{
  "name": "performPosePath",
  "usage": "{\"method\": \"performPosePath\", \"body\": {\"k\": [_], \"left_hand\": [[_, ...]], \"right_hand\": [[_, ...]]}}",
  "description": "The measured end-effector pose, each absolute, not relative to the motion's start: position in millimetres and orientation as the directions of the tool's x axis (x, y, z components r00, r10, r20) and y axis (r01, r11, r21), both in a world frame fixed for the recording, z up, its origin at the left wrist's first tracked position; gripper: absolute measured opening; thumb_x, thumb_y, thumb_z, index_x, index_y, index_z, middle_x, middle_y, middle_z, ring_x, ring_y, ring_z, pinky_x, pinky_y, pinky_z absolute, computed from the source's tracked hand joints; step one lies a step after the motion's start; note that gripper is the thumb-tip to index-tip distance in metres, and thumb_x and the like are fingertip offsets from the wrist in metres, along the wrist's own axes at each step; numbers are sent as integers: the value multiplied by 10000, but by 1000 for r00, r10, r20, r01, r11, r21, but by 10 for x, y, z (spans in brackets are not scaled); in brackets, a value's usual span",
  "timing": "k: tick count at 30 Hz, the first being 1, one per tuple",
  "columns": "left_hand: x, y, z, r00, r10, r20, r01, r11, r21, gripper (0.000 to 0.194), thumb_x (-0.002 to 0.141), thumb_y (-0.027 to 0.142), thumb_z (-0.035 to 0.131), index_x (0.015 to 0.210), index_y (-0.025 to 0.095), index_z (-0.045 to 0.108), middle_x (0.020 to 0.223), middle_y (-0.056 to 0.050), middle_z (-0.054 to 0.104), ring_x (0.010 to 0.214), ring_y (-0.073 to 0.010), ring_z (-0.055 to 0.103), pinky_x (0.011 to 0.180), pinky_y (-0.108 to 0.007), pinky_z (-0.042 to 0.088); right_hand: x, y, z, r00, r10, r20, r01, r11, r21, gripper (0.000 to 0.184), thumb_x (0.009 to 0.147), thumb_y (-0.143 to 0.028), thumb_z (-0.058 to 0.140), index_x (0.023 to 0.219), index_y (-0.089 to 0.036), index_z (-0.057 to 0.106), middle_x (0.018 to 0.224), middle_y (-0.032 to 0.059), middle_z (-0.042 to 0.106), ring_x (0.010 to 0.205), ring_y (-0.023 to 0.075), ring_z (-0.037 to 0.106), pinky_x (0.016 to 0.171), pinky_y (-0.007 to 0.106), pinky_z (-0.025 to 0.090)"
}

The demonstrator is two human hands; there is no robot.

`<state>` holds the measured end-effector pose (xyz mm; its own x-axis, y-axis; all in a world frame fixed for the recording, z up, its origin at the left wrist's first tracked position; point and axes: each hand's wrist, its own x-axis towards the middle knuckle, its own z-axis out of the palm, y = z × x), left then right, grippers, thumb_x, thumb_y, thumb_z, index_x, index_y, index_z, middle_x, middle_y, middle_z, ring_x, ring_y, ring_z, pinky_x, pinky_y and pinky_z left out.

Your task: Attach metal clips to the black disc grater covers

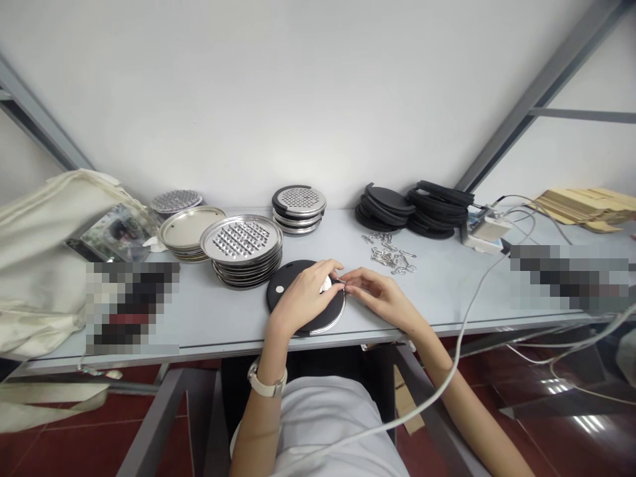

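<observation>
A round black disc with a metal rim (pixel 283 291) lies flat near the front edge of the grey table (pixel 447 291). My left hand (pixel 303 298) rests on top of it, fingers curled and pressing down. My right hand (pixel 377 295) is just to its right, fingertips pinched on a small metal clip at the disc's edge. Both hands meet at that spot. A small pile of loose metal clips (pixel 390 255) lies just beyond my right hand.
Stacks of perforated metal plates (pixel 243 248), plain metal plates (pixel 189 232) and a black-rimmed stack (pixel 299 207) stand behind. Black discs (pixel 383 207) and black rings (pixel 440 207) sit at the back right. A power strip (pixel 484 232) with white cables, cardboard sheets (pixel 591 207), a cloth bag (pixel 40 258).
</observation>
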<state>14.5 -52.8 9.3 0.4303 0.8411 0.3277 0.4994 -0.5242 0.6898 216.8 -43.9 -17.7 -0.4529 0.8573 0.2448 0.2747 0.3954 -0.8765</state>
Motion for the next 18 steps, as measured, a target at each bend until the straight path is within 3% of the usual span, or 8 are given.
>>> {"method": "performPosePath", "body": {"k": [9,18], "left_hand": [[154,-539,126,429,828,360,523,-553,649,184,895,118,443,966,208,587,966,-24,642,929,-178,593,857,-308,450],[194,-576,147,396,828,397,523,-558,644,100,914,153,473,962,214,536,973,-4,640,918,-166,600,835,-293,445]], "right_hand": [[2147,-459,-137,-455,832,317,372,501,-782,214,889,-381,589,1006,-207,630,930,61,645,833,192,611,844,361,501],[2148,-478,-108,-433,818,379,373,546,-750,186,911,-351,557,1050,-234,595,995,58,645,960,222,603,924,390,465]]}}
